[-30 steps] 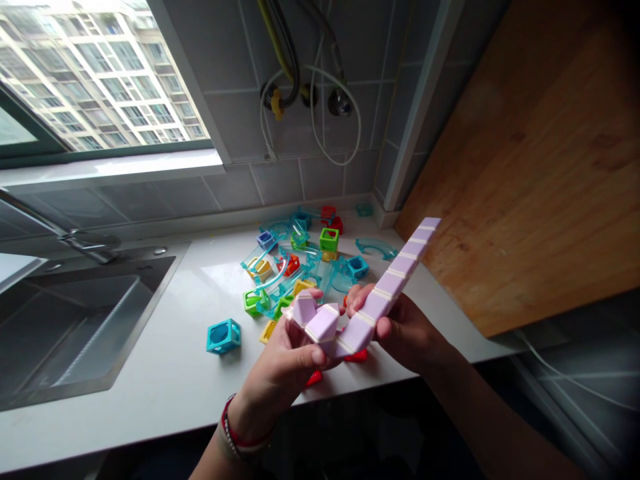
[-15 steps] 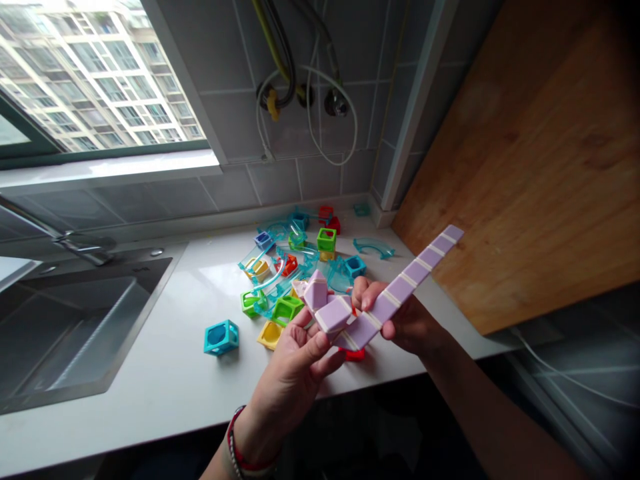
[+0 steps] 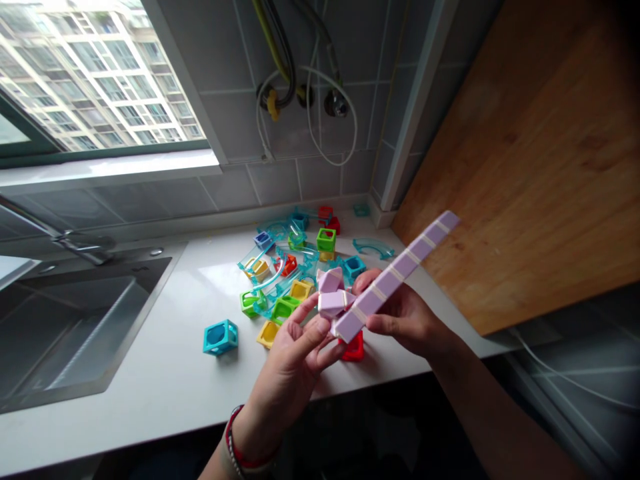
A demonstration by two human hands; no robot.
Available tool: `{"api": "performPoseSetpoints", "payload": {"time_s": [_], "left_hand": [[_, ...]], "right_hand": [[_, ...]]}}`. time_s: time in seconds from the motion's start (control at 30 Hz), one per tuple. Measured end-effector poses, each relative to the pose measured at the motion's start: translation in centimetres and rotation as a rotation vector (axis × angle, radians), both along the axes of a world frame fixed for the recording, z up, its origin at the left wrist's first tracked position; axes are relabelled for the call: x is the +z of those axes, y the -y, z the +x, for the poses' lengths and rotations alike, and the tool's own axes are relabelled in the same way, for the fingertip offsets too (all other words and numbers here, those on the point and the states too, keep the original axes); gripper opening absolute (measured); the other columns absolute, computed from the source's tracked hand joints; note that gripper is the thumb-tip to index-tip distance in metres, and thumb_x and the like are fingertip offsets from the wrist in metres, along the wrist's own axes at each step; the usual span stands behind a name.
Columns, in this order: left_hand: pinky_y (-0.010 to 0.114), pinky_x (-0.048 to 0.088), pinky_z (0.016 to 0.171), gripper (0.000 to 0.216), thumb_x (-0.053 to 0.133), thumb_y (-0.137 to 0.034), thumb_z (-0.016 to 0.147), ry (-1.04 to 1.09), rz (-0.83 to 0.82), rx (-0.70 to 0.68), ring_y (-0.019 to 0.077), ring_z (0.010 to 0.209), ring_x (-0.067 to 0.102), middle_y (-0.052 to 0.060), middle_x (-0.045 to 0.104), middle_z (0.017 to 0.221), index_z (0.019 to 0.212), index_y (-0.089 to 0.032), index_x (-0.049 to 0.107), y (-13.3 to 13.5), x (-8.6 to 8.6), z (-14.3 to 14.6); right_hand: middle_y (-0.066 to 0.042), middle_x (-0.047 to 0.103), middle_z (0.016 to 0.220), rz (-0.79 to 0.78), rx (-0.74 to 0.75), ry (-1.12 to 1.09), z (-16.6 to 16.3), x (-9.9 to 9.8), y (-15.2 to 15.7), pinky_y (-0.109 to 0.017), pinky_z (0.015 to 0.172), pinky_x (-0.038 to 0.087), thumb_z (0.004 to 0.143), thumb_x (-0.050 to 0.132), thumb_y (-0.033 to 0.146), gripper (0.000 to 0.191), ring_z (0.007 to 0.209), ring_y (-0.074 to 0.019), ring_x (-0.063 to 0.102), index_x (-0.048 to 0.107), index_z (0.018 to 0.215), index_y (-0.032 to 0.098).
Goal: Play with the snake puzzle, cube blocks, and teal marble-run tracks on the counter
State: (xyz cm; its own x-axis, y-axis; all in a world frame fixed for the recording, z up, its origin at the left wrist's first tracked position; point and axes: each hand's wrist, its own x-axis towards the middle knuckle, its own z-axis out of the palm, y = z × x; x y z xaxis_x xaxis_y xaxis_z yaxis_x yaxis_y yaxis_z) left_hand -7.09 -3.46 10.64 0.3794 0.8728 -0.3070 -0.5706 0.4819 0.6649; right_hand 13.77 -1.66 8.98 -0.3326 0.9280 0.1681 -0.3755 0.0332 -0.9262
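Note:
A lilac-and-white snake puzzle [image 3: 386, 289] is held above the counter between both hands. Its left end is folded into a small bunch, while the rest runs straight up to the right. My left hand [image 3: 295, 350] is closed round the folded end, thumb on the near side. Gripping the straight stretch, my right hand [image 3: 407, 320] has its thumb underneath and fingers behind, partly hidden by the puzzle. Just below the puzzle a red cube frame [image 3: 353, 348] lies on the counter. A yellow cube frame [image 3: 268, 334] and a green cube frame [image 3: 285, 309] lie beside my left fingers.
Several coloured cube frames and clear teal track pieces [image 3: 374, 249] are scattered over the white counter [image 3: 165, 373]. A teal cube frame [image 3: 221, 337] sits apart on the left. The sink [image 3: 75, 333] is at far left, and a wooden board [image 3: 540, 173] leans at right.
The snake puzzle has turned in my hands: its straight part shows more edge-on and its far tip is slightly higher. My right thumb has moved left along its underside.

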Motion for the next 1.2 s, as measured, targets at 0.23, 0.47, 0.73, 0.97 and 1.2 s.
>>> {"api": "performPoseSetpoints", "payload": {"time_s": [0.23,0.47,0.73,0.97,1.2], "left_hand": [[0.024,0.066,0.07,0.074,0.087,-0.02,0.078,-0.156,0.137,0.102,0.0189,0.089,0.076,0.006,0.076,0.106,0.142,-0.023,0.051,0.3,0.4,-0.2],[0.025,0.066,0.071,0.063,0.088,-0.018,0.077,-0.139,0.098,0.028,0.0195,0.087,0.076,0.006,0.075,0.1,0.134,-0.021,0.059,0.1,-0.1,-0.7],[0.029,0.066,0.073,0.037,0.082,-0.031,0.085,-0.182,0.145,-0.288,0.0266,0.097,0.076,0.015,0.077,0.109,0.118,-0.017,0.072,0.1,-0.5,-0.7],[0.027,0.064,0.074,0.032,0.083,-0.027,0.084,-0.172,0.125,-0.238,0.0191,0.085,0.075,0.012,0.078,0.097,0.112,-0.015,0.075,0.2,-1.0,-0.2],[0.026,0.064,0.077,0.036,0.081,-0.029,0.087,-0.143,0.129,-0.253,0.0193,0.087,0.077,0.014,0.078,0.105,0.118,-0.014,0.073,0.0,-1.2,-0.4]], "right_hand": [[-0.001,0.066,0.078,-0.14,-0.073,0.015,-0.5,0.9,0.9,-0.023,0.053,0.049,0.079,0.087,0.028,0.036,0.06,-0.0123,0.058,0.068,0.107,0.017],[-0.001,0.07,0.083,-0.094,-0.04,0.025,0.3,0.5,0.9,-0.023,0.057,0.052,0.078,0.089,0.024,0.037,0.065,-0.0127,0.063,0.069,0.109,0.02],[-0.002,0.07,0.082,-0.039,-0.063,0.139,-0.3,1.7,1.1,-0.026,0.062,0.056,0.079,0.087,0.028,0.029,0.07,-0.0161,0.067,0.069,0.101,0.018],[-0.002,0.07,0.079,0.019,-0.149,0.287,-0.6,2.8,1.8,-0.024,0.062,0.054,0.085,0.082,0.028,0.018,0.07,-0.016,0.067,0.069,0.09,0.018],[-0.002,0.07,0.079,-0.031,-0.135,0.224,-0.7,2.5,1.7,-0.022,0.062,0.052,0.086,0.081,0.029,0.015,0.07,-0.014,0.065,0.072,0.089,0.017]]}}
